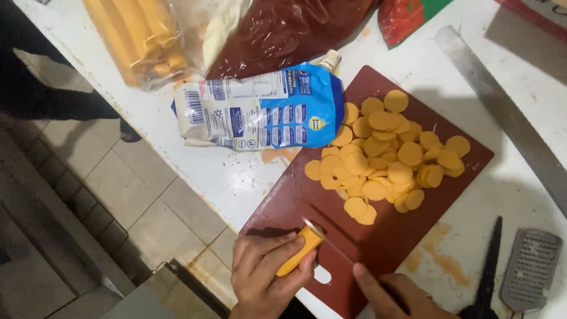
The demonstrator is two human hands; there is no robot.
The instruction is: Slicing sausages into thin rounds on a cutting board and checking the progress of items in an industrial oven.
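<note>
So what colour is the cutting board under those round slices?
Dark reddish-brown; the cutting board shows best in the head view.

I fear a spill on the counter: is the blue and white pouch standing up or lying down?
Lying down. The blue and white pouch rests flat on its side on the white counter, its capped spout touching the red cutting board.

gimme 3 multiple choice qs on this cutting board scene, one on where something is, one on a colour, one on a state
1. Where does the pile of yellow slices lie?
A. on the cutting board
B. on the floor
C. inside the pouch

2. What colour is the cutting board?
A. green
B. dark red
C. white

3. What is the left hand doing?
A. resting flat and empty
B. gripping the grater
C. holding a yellow stick against the board

Answers:
1 A, the slices sit on the board's far half.
2 B, its bare surface is dark red.
3 C, fingers wrap the stick while the right hand holds the knife at it.
</note>
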